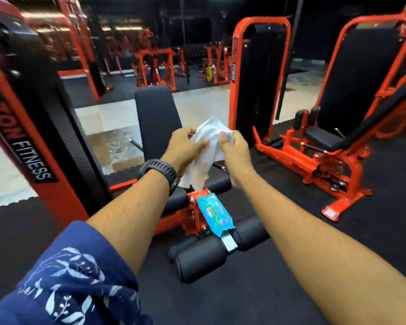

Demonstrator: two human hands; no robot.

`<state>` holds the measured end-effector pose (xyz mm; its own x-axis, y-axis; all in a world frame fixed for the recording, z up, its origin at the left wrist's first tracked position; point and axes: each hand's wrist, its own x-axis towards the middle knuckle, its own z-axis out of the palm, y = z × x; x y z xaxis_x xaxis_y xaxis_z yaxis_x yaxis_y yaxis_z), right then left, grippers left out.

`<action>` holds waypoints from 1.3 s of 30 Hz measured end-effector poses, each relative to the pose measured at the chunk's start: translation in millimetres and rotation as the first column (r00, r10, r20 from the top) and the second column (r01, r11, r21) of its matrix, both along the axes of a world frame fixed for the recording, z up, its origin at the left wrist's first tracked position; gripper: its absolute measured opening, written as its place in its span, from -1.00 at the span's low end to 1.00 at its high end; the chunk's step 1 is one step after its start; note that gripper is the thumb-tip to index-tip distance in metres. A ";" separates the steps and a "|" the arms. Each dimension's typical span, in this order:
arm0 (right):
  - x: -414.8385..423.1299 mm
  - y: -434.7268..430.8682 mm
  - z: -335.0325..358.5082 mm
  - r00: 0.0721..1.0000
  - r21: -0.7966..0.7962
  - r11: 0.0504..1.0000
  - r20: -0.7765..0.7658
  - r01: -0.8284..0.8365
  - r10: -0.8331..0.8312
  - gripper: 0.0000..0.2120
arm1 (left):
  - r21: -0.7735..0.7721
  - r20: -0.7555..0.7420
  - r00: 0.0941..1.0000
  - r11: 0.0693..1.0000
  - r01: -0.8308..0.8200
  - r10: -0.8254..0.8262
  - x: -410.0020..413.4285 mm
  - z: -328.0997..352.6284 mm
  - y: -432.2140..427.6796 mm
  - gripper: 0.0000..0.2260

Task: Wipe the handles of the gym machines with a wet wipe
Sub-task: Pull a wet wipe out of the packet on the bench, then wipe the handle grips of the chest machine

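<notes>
A white wet wipe hangs crumpled between both hands at the centre of the head view. My left hand, with a black watch on its wrist, pinches the wipe's left side. My right hand grips its right side. Below them a blue pack of wipes lies on the red frame of a black-padded machine with foam rollers. A thin black-tipped handle of that machine shows left of its backrest.
A tall red and black weight stack stands close on the left. Another red machine with a black seat stands to the right on black rubber flooring. Further red racks fill the far background.
</notes>
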<state>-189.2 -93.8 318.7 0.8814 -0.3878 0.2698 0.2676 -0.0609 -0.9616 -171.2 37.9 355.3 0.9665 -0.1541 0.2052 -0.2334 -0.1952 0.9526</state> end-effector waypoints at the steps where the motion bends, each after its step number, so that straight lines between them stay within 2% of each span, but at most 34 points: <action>1: -3.6 4.0 4.7 1.000 0.007 1.000 0.005 -0.010 0.010 -0.82 | -0.039 -0.002 0.999 0.999 -0.037 0.037 -6.2 4.8 4.6 -0.94; 3: -12.2 14.2 13.9 0.996 0.067 0.994 0.016 -0.088 0.087 -0.86 | -0.119 -0.017 0.992 0.985 -0.127 0.125 -17.4 13.3 17.7 -0.92; 6: -23.6 38.5 27.7 0.950 0.241 0.923 -0.006 -0.300 0.311 -0.57 | -0.241 -0.082 0.981 0.952 -0.189 0.174 -34.0 24.8 41.5 -0.94; 10: -31.9 89.6 39.6 0.835 0.310 0.828 -0.151 -0.468 0.529 -0.22 | -0.345 -0.141 0.938 0.872 -0.346 0.316 -51.9 33.0 93.4 -0.88; 14: -37.0 166.5 40.9 0.751 0.308 0.752 -0.151 -0.583 0.643 -0.09 | -0.364 -0.105 0.808 0.734 -0.574 0.580 -77.5 31.6 175.5 -0.74; 17: -49.7 238.9 40.1 0.662 0.258 0.685 -0.183 -0.681 0.727 0.05 | -0.347 -0.097 0.728 0.662 -0.664 0.679 -110.7 30.5 248.3 -0.73; 20: -79.1 328.4 40.0 0.533 0.200 0.567 -0.201 -0.799 0.822 -0.06 | -0.314 -0.127 0.689 0.630 -0.711 0.714 -153.3 30.0 336.6 -0.82; 22: -102.6 384.2 40.9 0.482 0.123 0.500 -0.149 -0.857 0.863 -0.20 | -0.293 -0.163 0.716 0.659 -0.693 0.679 -184.7 29.5 390.6 -0.77; 26: -145.8 489.9 42.0 0.513 -0.089 0.506 -0.085 -0.858 0.854 -0.45 | -0.120 -0.156 0.739 0.730 -0.673 0.656 -251.5 26.9 493.6 -0.56; 28: -167.8 540.9 41.2 0.505 -0.090 0.499 -0.061 -0.862 0.861 -0.56 | -0.051 -0.120 0.666 0.665 -0.745 0.736 -287.1 22.4 542.7 -0.58; 32: -215.6 632.6 36.8 0.483 -0.062 0.480 -0.051 -0.875 0.874 -0.77 | -0.058 -0.018 0.440 0.438 -0.897 0.898 -353.0 11.1 624.8 -0.80; 35: -247.8 696.4 27.4 0.457 -0.050 0.454 -0.068 -0.890 0.887 -0.88 | -0.053 0.040 0.273 0.275 -0.960 0.961 -393.9 4.1 678.5 -0.87; 37: -262.8 736.8 20.7 0.446 -0.093 0.439 -0.077 -0.893 0.892 -0.94 | -0.037 0.055 0.193 0.195 -0.980 0.980 -416.6 -0.6 711.2 -0.90; 39: -276.8 785.3 14.3 0.418 -0.157 0.403 -0.074 -0.901 0.905 -0.86 | -0.050 0.034 0.174 0.176 -0.983 0.984 -436.7 -3.5 746.0 -0.87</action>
